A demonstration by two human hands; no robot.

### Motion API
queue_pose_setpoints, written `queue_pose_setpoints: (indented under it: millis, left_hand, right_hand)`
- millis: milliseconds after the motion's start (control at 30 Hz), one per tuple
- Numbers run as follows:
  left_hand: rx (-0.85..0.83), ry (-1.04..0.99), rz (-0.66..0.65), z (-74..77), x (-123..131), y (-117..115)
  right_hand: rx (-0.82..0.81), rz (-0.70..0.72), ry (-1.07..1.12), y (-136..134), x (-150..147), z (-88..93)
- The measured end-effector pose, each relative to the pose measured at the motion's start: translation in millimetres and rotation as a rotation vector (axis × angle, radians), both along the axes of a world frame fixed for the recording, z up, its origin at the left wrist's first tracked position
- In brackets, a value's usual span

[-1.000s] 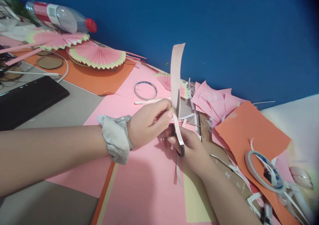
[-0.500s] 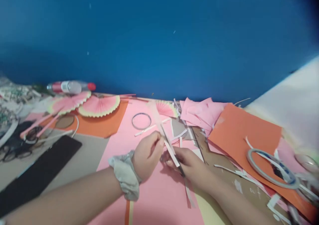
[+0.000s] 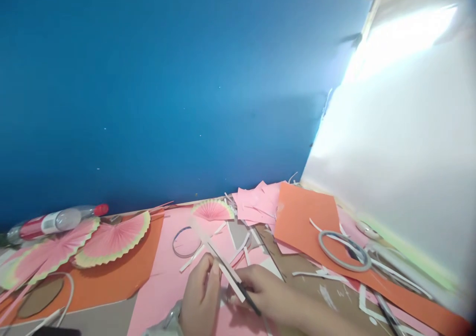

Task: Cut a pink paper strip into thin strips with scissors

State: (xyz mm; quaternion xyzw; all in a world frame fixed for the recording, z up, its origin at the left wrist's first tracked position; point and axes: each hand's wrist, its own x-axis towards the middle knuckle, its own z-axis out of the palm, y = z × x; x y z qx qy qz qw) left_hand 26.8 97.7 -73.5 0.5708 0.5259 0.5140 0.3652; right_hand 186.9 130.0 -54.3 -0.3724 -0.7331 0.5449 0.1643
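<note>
My left hand (image 3: 201, 294), with a pale scrunchie (image 3: 163, 323) at its wrist, is closed, thumb and finger pinching a thin white paper strip (image 3: 236, 287). The strip slants up and away, its far end blurred. My right hand (image 3: 262, 294) is closed close beside it, its fingers curled under the strip. A slim dark stick-like thing (image 3: 253, 304) runs along the strip by the right hand; its kind cannot be made out. Beneath both hands lies a pink paper sheet (image 3: 148, 281). Just beyond them are a thin tape ring (image 3: 174, 244) and several white strips (image 3: 188, 263).
Pleated pink paper fans (image 3: 115, 239) and a plastic bottle (image 3: 52, 223) lie at left. On the right are pink paper pieces (image 3: 256, 202), orange sheets (image 3: 303, 209), a tape roll (image 3: 323, 249) and paper scraps. A blue wall (image 3: 167, 88) closes off the back.
My view has tilted up and turned right, so the table sits lower and more of the right side shows. Both hands remain together at the strip.
</note>
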Motion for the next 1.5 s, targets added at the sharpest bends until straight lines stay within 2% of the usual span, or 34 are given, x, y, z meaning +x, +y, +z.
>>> queue_pose_setpoints:
  millis: [167,333,467,667,833,1133,1367,1500]
  left_hand:
    - [0.016,-0.048,0.027,-4.2,4.0,-0.8]
    - [0.000,-0.030,0.028,1.3,4.0,-3.6]
    - [-0.017,0.020,-0.009,3.8,2.6,-2.9]
    - [-0.032,0.031,-0.049,-1.1,0.1,-1.0]
    - [-0.033,0.015,-0.002,-0.5,-3.0,-2.3]
    - [-0.012,0.056,0.005,-2.3,-2.9,-3.1]
    - [0.003,0.019,0.015,-1.8,-2.8,-0.5]
    - [-0.006,0.017,0.018,-1.9,-2.0,-1.5]
  right_hand:
    - [0.002,0.016,-0.017,-1.0,-0.1,2.4]
    - [-0.044,0.015,0.020,-1.8,-1.4,6.2]
    - [-0.042,0.019,0.030,-1.0,-1.0,6.1]
    - [-0.095,0.029,0.038,-1.0,-0.5,7.8]
    - [-0.068,0.025,-0.002,0.2,0.2,7.0]
    - [-0.013,0.025,-0.085,-4.3,-1.4,14.8]
    - [-0.021,0.024,-0.085,-1.5,0.7,7.1]
    - [-0.028,0.026,-0.082,-1.5,0.1,8.8]
